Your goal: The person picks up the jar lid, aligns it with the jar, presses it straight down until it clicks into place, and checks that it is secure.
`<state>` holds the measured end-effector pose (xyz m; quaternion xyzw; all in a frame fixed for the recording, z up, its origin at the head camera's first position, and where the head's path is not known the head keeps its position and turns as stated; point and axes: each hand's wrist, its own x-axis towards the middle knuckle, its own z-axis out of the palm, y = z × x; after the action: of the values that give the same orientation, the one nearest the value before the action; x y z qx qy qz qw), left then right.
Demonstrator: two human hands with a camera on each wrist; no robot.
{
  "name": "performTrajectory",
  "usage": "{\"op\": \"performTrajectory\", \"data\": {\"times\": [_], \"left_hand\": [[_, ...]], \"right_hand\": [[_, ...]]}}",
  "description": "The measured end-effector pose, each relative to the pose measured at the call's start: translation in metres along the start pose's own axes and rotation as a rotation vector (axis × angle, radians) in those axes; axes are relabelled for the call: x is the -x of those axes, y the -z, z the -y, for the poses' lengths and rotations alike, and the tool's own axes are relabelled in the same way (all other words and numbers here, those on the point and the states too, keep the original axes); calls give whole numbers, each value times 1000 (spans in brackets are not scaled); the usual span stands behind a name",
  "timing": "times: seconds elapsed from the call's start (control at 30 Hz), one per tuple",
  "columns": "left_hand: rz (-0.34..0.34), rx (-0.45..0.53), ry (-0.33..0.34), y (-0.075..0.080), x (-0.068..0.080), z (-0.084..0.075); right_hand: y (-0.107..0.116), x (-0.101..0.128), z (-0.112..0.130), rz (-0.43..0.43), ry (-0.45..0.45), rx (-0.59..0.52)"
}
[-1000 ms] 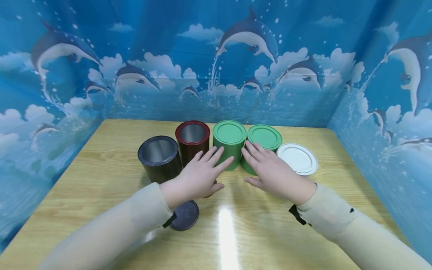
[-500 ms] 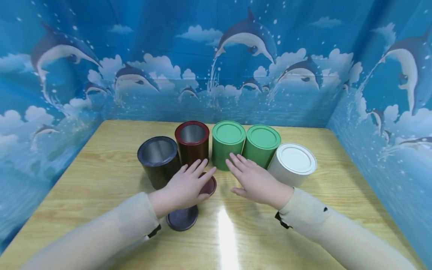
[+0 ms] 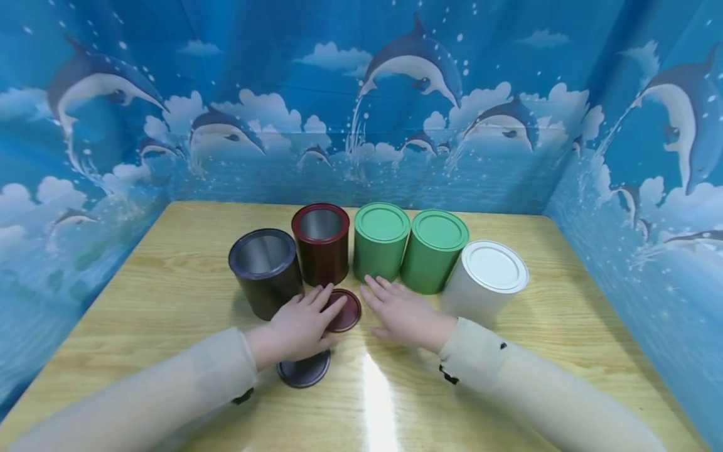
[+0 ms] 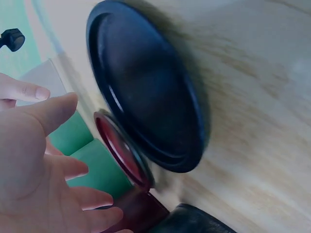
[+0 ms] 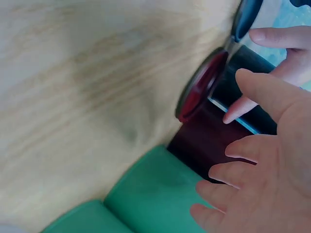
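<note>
My left hand (image 3: 299, 325) hovers with spread fingers above the table, just left of a dark red lid (image 3: 346, 312) and over part of a black lid (image 3: 305, 371). To the right of the red lid, my right hand (image 3: 408, 316) has its fingers extended and holds nothing. A black can (image 3: 265, 276) without its lid stands beyond the left hand. Behind it is a dark red can (image 3: 322, 248), also uncovered. Two green cans (image 3: 382, 242) with lids on stand side by side, and a white can (image 3: 486, 282) with its lid on is at the right.
The wooden table (image 3: 141, 301) has a bright reflection at its front middle. A blue curtain (image 3: 339, 169) printed with dolphins encloses the back and both sides. The cans form an arc across the table's far half.
Both hands have drawn back toward the front; the right one has also moved left, off the green can, uncovering the white can. The red lid has come into sight. Cans and lids stay put.
</note>
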<state>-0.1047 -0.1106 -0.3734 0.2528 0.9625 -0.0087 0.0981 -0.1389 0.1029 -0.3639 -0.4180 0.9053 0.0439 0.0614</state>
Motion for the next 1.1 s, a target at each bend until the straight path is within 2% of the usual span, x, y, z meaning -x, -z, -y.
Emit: {"op": "performTrajectory", "data": {"times": [0.17, 0.3, 0.43, 0.67, 0.9, 1.1], "left_hand": [[21, 31, 22, -6, -3, 1], [33, 38, 32, -10, -5, 2], [29, 39, 47, -13, -6, 3], [48, 76, 53, -16, -10, 3], [55, 72, 81, -19, -17, 5], [64, 102, 72, -20, -18, 5]], "right_hand": [[-12, -9, 1, 26, 35, 13], [-18, -17, 1, 37, 59, -34], [-23, -24, 1, 58, 62, -82], [-30, -37, 4, 91, 59, -93], [-30, -43, 3, 39, 110, -127], [-27, -46, 4, 52, 118, -136]]}}
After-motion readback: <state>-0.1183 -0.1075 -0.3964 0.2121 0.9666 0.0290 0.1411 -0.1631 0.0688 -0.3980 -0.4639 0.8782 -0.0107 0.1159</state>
